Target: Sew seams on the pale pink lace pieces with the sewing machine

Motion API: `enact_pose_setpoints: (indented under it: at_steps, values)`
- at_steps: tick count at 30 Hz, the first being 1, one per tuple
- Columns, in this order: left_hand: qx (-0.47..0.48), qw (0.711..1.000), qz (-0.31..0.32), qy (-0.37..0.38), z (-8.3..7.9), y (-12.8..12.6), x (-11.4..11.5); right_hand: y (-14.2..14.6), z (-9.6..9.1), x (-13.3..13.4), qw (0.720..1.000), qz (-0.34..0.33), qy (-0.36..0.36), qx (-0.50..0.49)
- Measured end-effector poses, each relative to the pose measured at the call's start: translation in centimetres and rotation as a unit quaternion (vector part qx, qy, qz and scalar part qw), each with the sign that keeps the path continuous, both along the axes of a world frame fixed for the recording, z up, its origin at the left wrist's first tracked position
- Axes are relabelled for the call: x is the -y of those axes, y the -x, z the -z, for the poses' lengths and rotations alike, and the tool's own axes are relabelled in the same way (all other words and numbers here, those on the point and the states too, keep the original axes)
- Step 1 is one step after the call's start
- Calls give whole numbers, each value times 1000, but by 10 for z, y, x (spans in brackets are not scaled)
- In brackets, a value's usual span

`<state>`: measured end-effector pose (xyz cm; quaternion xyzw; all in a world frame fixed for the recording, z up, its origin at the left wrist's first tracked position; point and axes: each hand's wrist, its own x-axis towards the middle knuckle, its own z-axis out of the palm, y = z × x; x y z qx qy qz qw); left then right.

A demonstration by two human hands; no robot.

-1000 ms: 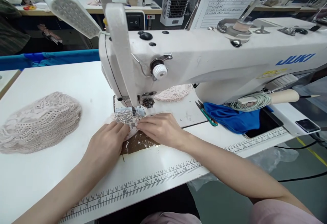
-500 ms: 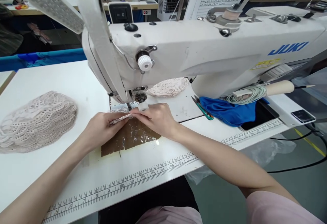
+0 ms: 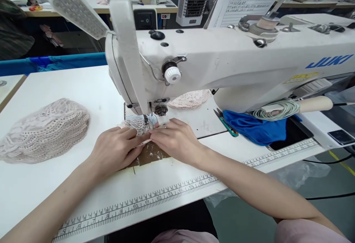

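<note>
Under the needle area of the white sewing machine [image 3: 172, 47] lies a pale pink lace piece [image 3: 134, 124]. My left hand [image 3: 118, 148] is closed at its near edge, thumb and forefinger together on the lace. Close against it, my right hand [image 3: 177, 141] pinches the same edge just right of the presser foot [image 3: 146, 119]. Both sets of fingertips meet in front of the foot and partly hide the lace. Beneath the hands a shiny brown taped patch [image 3: 152, 156] covers part of the table.
A lace stack [image 3: 47, 132] rests at the left, another lace pile [image 3: 191, 99] behind the needle. At the right are thread snips [image 3: 226, 122], blue cloth [image 3: 256, 126], a dark phone [image 3: 298, 135] and a coil of pale cord [image 3: 277, 110]. A printed ruler [image 3: 146, 202] runs along the front edge.
My hands have lowered and spread flatter over the lace, which now shows more around the presser foot. A small white piece by my right fingers no longer shows. The view has shifted slightly left.
</note>
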<state>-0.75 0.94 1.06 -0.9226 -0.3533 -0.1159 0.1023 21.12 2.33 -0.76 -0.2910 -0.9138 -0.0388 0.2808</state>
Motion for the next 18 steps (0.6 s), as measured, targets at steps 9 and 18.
enact_pose_setpoints:
  at_steps: [9, 18]
  values:
    - [-20, 995, -22, -97, 4, -10, 18, 2, -2, 7, 997, -10, -57, 51]
    - [-4, 998, -25, -61, 7, -8, 16, 2, -1, 7, 997, -10, -58, 46]
